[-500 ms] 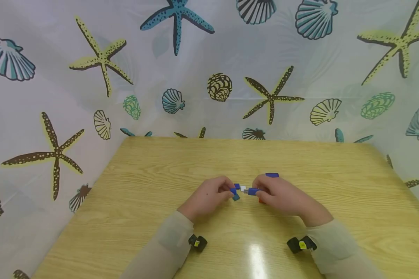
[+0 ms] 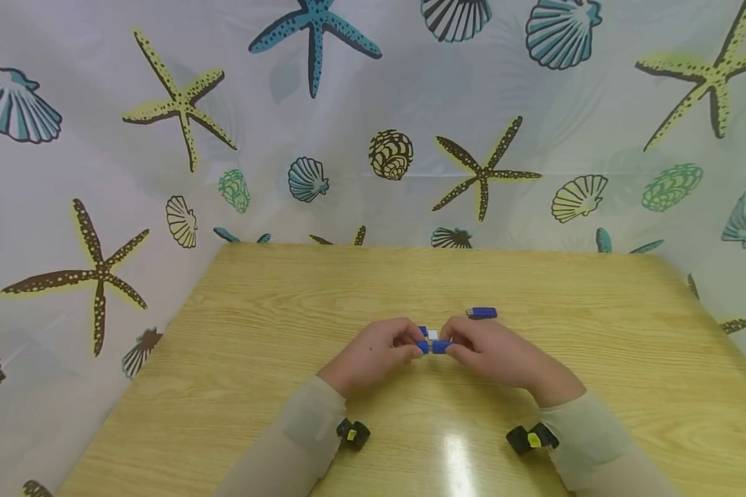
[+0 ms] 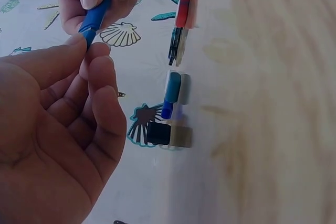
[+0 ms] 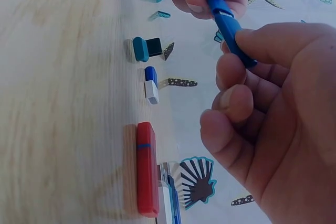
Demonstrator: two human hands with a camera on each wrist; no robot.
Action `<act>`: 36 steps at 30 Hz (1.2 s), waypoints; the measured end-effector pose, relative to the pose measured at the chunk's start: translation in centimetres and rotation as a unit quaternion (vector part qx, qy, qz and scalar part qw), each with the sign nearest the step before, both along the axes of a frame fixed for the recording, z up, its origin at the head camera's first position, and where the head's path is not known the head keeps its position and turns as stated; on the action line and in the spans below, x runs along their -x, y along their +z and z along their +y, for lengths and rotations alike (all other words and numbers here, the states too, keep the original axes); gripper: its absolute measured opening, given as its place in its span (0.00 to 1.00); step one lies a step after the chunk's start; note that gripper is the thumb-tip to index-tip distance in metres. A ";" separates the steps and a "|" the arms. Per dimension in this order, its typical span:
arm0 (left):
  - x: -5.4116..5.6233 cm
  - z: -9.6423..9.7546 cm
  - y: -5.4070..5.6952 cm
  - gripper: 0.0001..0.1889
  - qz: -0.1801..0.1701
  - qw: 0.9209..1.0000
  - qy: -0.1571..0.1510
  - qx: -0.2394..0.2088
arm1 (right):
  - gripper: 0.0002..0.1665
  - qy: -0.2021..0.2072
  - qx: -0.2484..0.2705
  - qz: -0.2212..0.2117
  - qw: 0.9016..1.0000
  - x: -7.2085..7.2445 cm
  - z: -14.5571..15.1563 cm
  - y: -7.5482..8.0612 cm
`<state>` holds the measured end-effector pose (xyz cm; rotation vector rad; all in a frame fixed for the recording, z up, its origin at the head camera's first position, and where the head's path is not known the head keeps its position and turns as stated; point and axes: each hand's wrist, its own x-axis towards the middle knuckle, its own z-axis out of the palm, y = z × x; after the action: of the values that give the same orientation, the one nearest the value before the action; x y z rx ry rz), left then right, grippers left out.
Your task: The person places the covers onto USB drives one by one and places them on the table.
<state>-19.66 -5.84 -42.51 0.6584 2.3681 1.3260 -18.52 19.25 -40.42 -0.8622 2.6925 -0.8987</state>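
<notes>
Blue, elongated plastic-looking stick (image 4: 229,30) and short blue cap (image 4: 218,6) held above the bench, end to end; narrow light strip visible between them. Left hand (image 2: 373,352): fingers pinch cap. Right hand (image 2: 503,351): thumb and fingers pinch stick. Near the hands, on the pale wood-grain bench (image 2: 317,290): small blue block (image 4: 150,73), small white block (image 4: 151,92), rounded teal block (image 4: 140,49), black block (image 4: 154,46), red bar with blue band (image 4: 147,177). Second blue stick, light-ended (image 2: 485,313), lies beyond right hand. Behind: white sheet (image 2: 348,207) printed with starfish and shells.
</notes>
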 end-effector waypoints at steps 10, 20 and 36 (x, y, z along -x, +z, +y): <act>-0.2 0.3 0.0 0.02 0.006 1.000 -0.001 0.005 | 0.04 0.012 0.009 -0.008 1.000 -0.2 -0.1 0.0; -0.6 0.9 0.6 0.02 0.010 1.000 0.004 0.000 | 0.03 0.021 0.016 0.008 1.000 -0.4 -0.2 0.1; -1.3 2.0 0.1 0.03 0.046 0.997 -0.023 0.050 | 0.07 0.032 0.006 0.047 0.998 -0.3 -0.8 0.4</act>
<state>-18.34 -3.87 -42.37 0.7553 2.4583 1.1724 -18.18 18.48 -40.03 -1.0105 2.7227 -0.8820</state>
